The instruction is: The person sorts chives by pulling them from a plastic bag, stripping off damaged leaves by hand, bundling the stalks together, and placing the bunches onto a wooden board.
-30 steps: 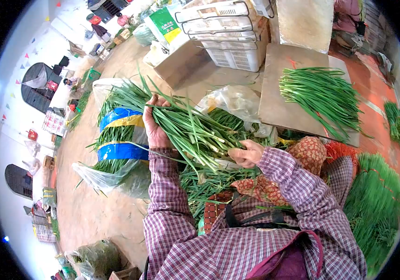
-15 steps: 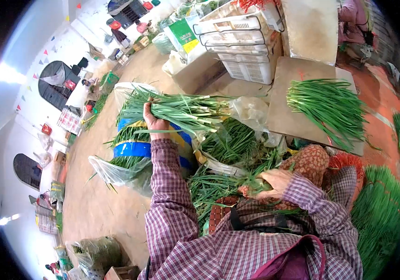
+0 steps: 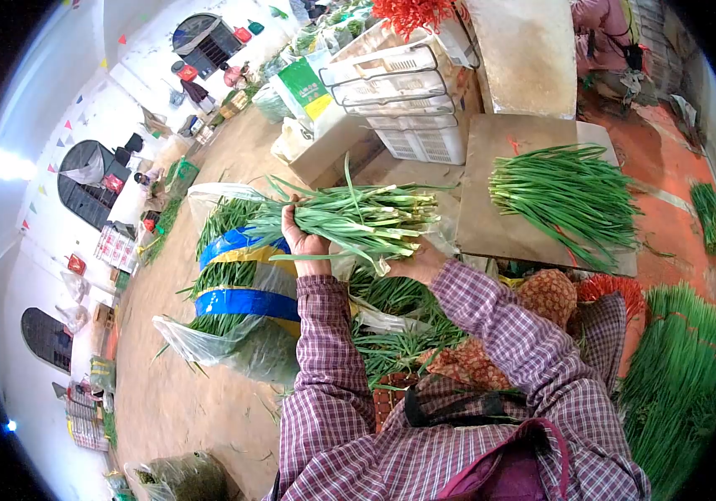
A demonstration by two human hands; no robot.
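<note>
Head view:
1. Leftmost, the bale [image 3: 233,276] of greens lies beyond and just beside the left forearm.
2. The left hand [image 3: 309,243] is closed round the bunch [image 3: 356,214], holding it raised, nearer the leafy tips.
3. The bunch's long axis runs left to right, pale cut ends rightward.
4. The right hand [image 3: 418,262] is nearer those ends, just below; its fingers are hidden, so openness and hold cannot be told.
5. Rightmost, the pile [image 3: 564,194] lies on the board [image 3: 477,219].
</note>
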